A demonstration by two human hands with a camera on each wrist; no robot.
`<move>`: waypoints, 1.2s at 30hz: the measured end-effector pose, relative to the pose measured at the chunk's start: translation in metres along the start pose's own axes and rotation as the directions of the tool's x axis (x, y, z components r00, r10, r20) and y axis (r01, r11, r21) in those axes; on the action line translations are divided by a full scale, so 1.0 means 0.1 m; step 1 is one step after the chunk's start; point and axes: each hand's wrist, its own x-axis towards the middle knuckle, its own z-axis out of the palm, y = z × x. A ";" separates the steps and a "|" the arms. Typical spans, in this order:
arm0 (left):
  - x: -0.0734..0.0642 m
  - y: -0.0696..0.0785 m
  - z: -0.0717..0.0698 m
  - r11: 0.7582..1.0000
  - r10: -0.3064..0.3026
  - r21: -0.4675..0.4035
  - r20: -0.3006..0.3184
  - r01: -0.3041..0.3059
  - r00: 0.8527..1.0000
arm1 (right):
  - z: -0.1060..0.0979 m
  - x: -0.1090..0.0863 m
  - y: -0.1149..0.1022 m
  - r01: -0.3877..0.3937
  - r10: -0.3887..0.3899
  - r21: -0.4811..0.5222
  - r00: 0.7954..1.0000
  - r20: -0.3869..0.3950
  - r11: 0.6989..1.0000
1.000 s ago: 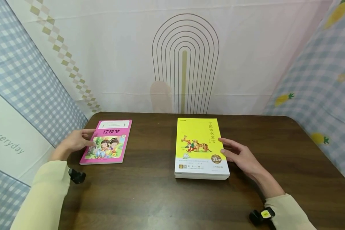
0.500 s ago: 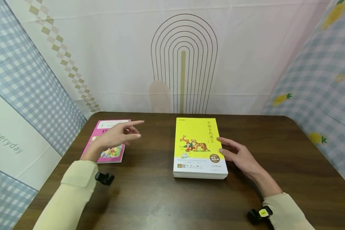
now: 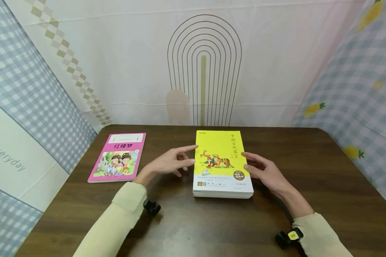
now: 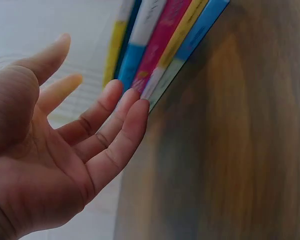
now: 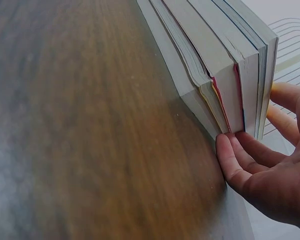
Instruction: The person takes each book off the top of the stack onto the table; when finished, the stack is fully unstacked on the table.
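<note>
A stack of several books lies on the table, topped by a yellow book with a tiger picture. My left hand is at the stack's spine side, index finger and thumb extended. In the left wrist view its fingertips reach the coloured spines; whether they touch cannot be told. My right hand rests its fingertips against the page-edge side, fingers only slightly bent. To the left, a pink book with two cartoon figures lies flat, apart from both hands.
The dark brown wooden table has its back edge against a white cloth with printed arches. Blue checked cloth hangs at both sides. A small black camera sits on each wrist.
My left hand has moved right, from the pink book across to the left side of the stack. The right hand stays at the stack's right side.
</note>
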 end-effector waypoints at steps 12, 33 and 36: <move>0.28 0.02 0.16 1.000 -0.020 0.008 -0.033 0.020 0.999 | 0.00 0.00 0.01 0.000 0.000 0.004 1.000 -0.004 1.000; 0.24 -0.10 0.14 0.992 -0.046 -0.119 -0.047 0.040 0.998 | -0.01 0.01 0.05 0.010 -0.010 0.007 1.000 0.011 1.000; 0.20 -0.13 0.13 0.987 -0.053 -0.156 -0.056 0.044 0.997 | -0.02 0.00 0.05 0.008 -0.008 -0.006 1.000 0.011 1.000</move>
